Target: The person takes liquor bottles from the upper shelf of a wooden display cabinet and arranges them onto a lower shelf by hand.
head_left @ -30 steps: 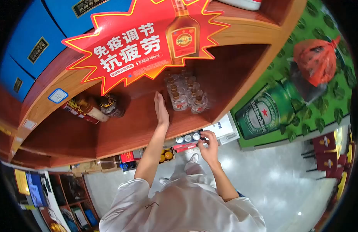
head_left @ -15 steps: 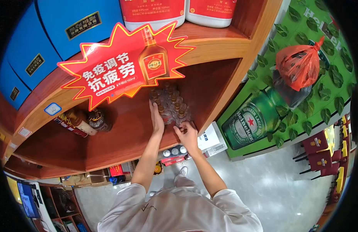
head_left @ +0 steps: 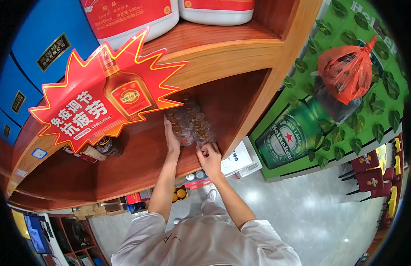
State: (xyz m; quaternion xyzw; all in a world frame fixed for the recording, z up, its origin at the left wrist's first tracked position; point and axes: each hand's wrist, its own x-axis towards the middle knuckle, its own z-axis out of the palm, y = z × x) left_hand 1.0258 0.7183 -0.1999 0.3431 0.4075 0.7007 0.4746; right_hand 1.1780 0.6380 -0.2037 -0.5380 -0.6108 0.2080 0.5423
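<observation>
Small clear glass bottles with gold caps, several of them, stand in close rows on the wooden shelf. Flat along the left side of this group lies my left hand, its fingers stretched out and pointing into the shelf. My right hand is at the front of the rows, its fingers curled in against the nearest bottles. Nothing shows inside that curl. The lower parts of the front bottles are partly hidden by my right hand.
A red star-shaped sign hangs over the shelf opening. Darker bottles stand further left. Blue boxes and white-and-red jugs fill the shelf above. A wooden upright bounds the right side, near a white carton.
My view has shifted, so the sign appears further left and lower. The fingers of my right hand have curled in more at the front bottles. My left hand stays along the group's side.
</observation>
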